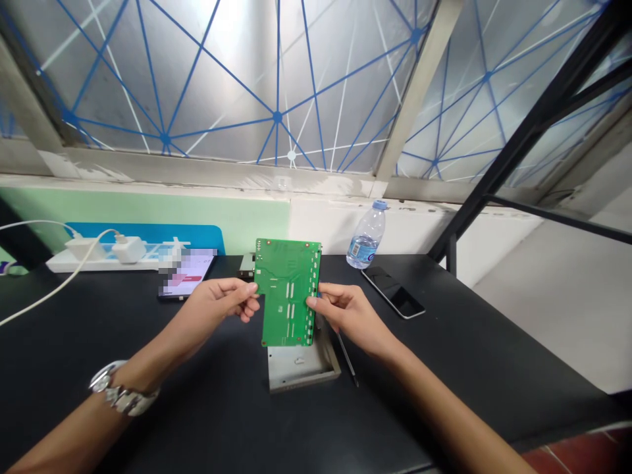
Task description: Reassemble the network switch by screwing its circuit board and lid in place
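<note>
I hold a green circuit board (287, 289) upright above the black table, its flat side facing me. My left hand (224, 301) pinches its left edge with fingers closed. My right hand (345, 311) pinches its right edge, fingers closed too. Beneath the board a grey metal tray-like casing (302, 367) lies flat on the table. A thin dark tool, perhaps a screwdriver (348, 360), lies beside the casing under my right wrist. A metal watch (121, 392) is on my left wrist.
A clear water bottle (366, 236) stands at the back of the black table (197, 408). A dark phone (394, 292) lies to its right, another lit phone (185, 275) at the left. A white power strip with chargers (103, 253) and cables sits far left. The table's right edge drops off.
</note>
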The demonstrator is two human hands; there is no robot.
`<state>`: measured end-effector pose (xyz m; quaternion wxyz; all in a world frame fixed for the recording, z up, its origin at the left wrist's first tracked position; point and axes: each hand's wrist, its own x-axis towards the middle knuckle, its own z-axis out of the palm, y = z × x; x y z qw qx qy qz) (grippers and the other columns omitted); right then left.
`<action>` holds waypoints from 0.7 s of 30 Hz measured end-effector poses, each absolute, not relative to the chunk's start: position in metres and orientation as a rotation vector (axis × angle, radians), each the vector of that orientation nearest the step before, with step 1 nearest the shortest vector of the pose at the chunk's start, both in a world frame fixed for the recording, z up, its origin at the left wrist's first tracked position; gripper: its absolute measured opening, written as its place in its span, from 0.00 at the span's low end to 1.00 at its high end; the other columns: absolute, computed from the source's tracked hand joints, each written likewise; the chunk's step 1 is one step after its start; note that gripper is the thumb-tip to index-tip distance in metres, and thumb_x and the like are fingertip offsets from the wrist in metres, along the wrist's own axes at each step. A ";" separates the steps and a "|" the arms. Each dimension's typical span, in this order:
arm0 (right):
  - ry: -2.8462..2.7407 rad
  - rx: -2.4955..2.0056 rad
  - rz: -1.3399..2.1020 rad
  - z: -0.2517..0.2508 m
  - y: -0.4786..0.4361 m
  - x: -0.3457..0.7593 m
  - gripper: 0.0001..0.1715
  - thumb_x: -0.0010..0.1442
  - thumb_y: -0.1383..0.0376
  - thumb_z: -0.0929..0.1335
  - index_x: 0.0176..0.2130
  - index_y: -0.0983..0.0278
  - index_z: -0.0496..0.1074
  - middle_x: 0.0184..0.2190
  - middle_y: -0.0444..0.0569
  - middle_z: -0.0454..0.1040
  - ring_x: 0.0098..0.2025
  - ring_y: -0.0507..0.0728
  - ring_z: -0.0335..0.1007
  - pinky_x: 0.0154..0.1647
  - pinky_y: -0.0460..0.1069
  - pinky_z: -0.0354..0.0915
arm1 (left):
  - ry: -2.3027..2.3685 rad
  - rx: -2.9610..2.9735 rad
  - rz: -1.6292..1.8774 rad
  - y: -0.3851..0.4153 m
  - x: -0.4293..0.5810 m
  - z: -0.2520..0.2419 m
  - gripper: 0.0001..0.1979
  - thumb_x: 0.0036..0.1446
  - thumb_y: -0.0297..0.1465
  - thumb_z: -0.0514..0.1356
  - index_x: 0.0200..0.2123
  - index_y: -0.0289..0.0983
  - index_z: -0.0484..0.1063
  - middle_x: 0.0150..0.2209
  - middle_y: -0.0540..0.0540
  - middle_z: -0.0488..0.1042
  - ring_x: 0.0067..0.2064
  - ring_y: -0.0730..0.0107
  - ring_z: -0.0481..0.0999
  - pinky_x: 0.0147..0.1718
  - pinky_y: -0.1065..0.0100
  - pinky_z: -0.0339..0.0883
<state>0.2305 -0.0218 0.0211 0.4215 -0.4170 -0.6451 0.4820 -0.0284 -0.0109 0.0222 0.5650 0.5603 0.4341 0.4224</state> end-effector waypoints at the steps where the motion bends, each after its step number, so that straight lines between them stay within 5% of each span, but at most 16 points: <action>1: -1.606 -1.053 1.244 0.023 -0.023 0.230 0.18 0.58 0.55 0.73 0.26 0.65 0.72 0.14 0.36 0.62 0.15 0.45 0.52 0.18 0.44 0.50 | 1.010 1.274 1.002 -0.011 -0.028 0.022 0.14 0.55 0.41 0.67 0.28 0.34 0.78 0.28 0.45 0.78 0.29 0.70 0.71 0.31 0.68 0.65; 8: -1.413 -0.970 1.441 0.030 -0.026 0.230 0.16 0.56 0.58 0.74 0.40 0.67 0.77 0.31 0.52 0.80 0.25 0.54 0.77 0.19 0.45 0.66 | 0.918 1.092 1.017 -0.011 -0.030 0.020 0.11 0.56 0.37 0.68 0.33 0.35 0.81 0.34 0.41 0.81 0.32 0.68 0.75 0.34 0.67 0.70; 12: -1.380 -0.899 1.470 0.025 -0.024 0.234 0.25 0.56 0.67 0.72 0.54 0.61 0.75 0.39 0.50 0.79 0.26 0.50 0.73 0.22 0.46 0.69 | 0.931 1.129 1.020 -0.009 -0.033 0.018 0.11 0.57 0.38 0.67 0.38 0.36 0.81 0.36 0.42 0.81 0.36 0.67 0.76 0.36 0.68 0.71; 18: -1.451 -0.923 1.407 0.023 -0.026 0.235 0.28 0.55 0.69 0.69 0.55 0.56 0.75 0.49 0.51 0.73 0.24 0.48 0.66 0.24 0.50 0.72 | 0.953 1.146 0.952 -0.006 -0.036 0.013 0.10 0.56 0.38 0.68 0.37 0.37 0.82 0.35 0.43 0.81 0.34 0.69 0.76 0.36 0.68 0.71; 21: -1.512 -0.907 1.368 0.024 -0.027 0.233 0.29 0.55 0.70 0.68 0.56 0.55 0.75 0.44 0.49 0.75 0.24 0.48 0.62 0.25 0.50 0.72 | 1.008 1.168 0.921 -0.006 -0.035 0.014 0.11 0.55 0.39 0.69 0.36 0.37 0.83 0.35 0.42 0.82 0.35 0.68 0.77 0.36 0.68 0.71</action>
